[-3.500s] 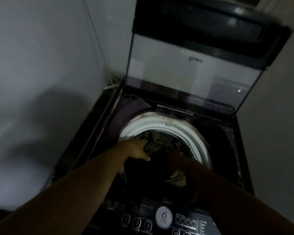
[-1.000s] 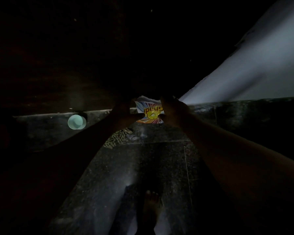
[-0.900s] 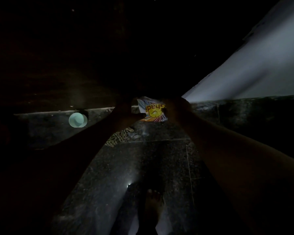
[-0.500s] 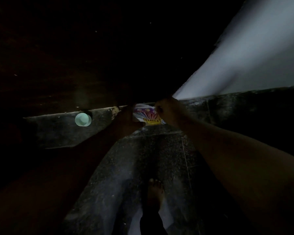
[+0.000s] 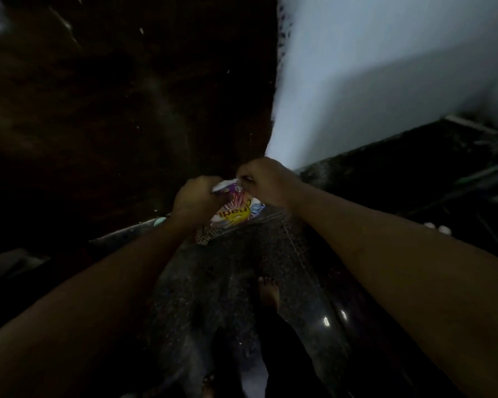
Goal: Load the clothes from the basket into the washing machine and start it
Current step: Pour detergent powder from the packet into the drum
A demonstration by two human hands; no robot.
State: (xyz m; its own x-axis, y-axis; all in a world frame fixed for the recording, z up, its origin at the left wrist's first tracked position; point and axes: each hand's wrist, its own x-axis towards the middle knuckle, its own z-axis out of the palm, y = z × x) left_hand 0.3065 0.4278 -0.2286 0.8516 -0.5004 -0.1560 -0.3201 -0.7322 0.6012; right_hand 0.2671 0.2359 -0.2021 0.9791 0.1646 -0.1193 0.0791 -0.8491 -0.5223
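Dimly, a pale wall (image 5: pixel 385 67) is seen filling the upper right, and a dark brown surface (image 5: pixel 112 96) is met beside it on the left along a near-vertical edge. Below them a dark speckled floor (image 5: pixel 227 282) is spread toward the bottom of the view. Two bare forearms are stretched forward over this floor, the left (image 5: pixel 112 282) from the lower left and the right (image 5: pixel 385 254) from the right edge. A small printed sachet (image 5: pixel 237 211), white with a yellow and red design, is held up between the hands, just in front of the line where the floor meets the walls. Its top left edge is gripped in the curled fingers of the left hand (image 5: pixel 194 198), and its top right corner is pinched by the right hand (image 5: pixel 266 180). A bare foot (image 5: pixel 268 293) is planted on the floor below. A patterned scrap (image 5: pixel 205 234) is seen just under the sachet, and a pale green object (image 5: pixel 159 221) is partly hidden behind the left wrist.
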